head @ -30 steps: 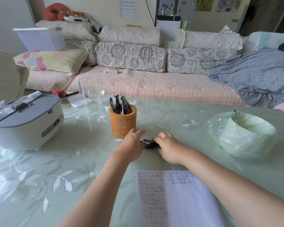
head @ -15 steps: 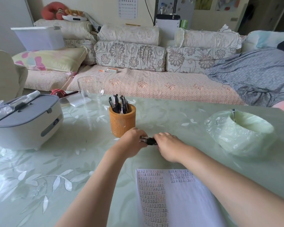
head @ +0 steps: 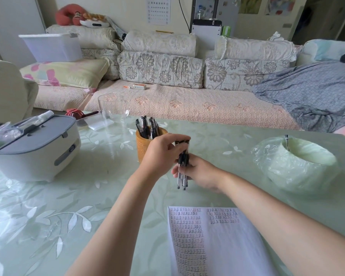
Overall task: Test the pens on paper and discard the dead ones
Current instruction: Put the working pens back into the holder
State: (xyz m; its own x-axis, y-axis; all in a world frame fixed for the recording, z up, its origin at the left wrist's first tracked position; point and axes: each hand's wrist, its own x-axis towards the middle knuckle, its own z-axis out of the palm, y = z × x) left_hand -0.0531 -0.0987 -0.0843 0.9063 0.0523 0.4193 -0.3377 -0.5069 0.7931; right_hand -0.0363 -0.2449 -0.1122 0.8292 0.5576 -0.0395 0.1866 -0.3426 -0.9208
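A bundle of black-capped pens [head: 182, 168] stands almost upright above the table, held between both hands. My left hand [head: 161, 154] grips the bundle near its top; my right hand [head: 199, 172] wraps its lower part. Just behind my left hand an orange pen holder [head: 142, 144] carries several more black pens. A sheet of paper [head: 217, 244] covered with rows of test marks lies near the table's front edge. At the right sits a bin lined with a pale green bag [head: 295, 162], one pen sticking up inside it.
A grey-lidded white box [head: 34, 150] stands on the left of the green leaf-patterned table [head: 58, 206]. A clear glass [head: 113, 110] and a red-handled tool [head: 78, 113] lie at the far edge. Beyond is a sofa with cushions.
The pens lay flat on the table under both hands. Now both hands have lifted them off the table and turned the bundle upright.
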